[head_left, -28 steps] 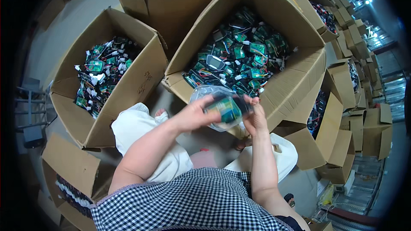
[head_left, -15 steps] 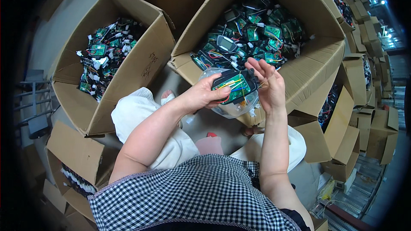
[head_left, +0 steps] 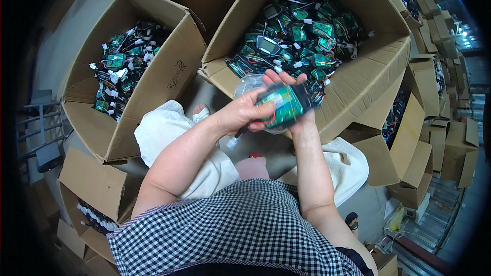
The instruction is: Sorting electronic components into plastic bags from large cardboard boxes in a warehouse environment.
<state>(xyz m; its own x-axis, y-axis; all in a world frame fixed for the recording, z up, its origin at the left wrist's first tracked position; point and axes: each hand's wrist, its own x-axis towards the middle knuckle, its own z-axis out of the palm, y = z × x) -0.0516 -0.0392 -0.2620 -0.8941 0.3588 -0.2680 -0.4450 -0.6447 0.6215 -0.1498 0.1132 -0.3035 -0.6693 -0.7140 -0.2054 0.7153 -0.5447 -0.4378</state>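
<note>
My left hand (head_left: 244, 112) is closed on the edge of a black electronic unit (head_left: 289, 106), its thumb across the exposed green circuit board. The unit is blurred by motion. A cable with a white connector (head_left: 232, 143) hangs below this hand. Behind the unit lies my right hand (head_left: 304, 123), palm up, fingers stretched out past the unit's far edge; most of the palm is hidden. A clear plastic bag (head_left: 246, 83) shows just beyond my left hand, largely covered. Many similar units with green boards (head_left: 313, 60) fill the large carton (head_left: 368, 87) ahead.
To the left stands another open carton (head_left: 171, 79) of wired boards. A smaller carton (head_left: 92, 181) is at the lower left. More open cartons (head_left: 404, 148) line the right side, near a metal rack (head_left: 434, 217). My knees frame the floor between the cartons.
My right hand has moved left, from beside the unit to behind it. The unit has shifted slightly, and the hanging white connector has swung into plainer view.
</note>
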